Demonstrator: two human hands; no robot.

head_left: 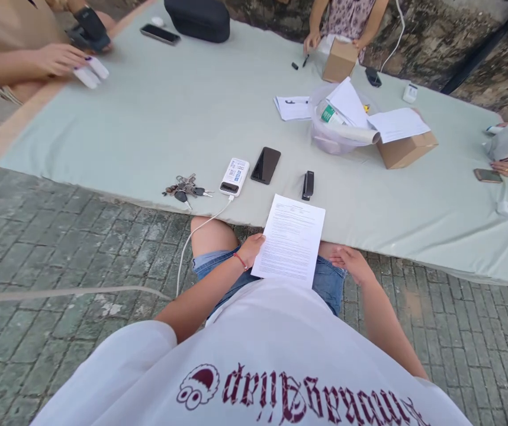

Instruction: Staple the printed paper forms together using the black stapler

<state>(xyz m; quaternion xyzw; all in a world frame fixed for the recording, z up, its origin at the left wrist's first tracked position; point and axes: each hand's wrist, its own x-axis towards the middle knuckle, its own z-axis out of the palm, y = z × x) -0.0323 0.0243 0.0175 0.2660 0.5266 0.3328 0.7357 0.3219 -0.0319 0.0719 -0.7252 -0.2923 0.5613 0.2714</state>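
White printed paper is what I see held at the near edge of the table, its upper end lying over the table's rim and its lower end above my lap. My left hand grips the paper's left edge with fingers closed on it. My right hand sits just right of the paper, fingers loosely curled, holding nothing I can make out. Just beyond the paper on the table lie a black stapler, a dark phone, a white power bank and keys.
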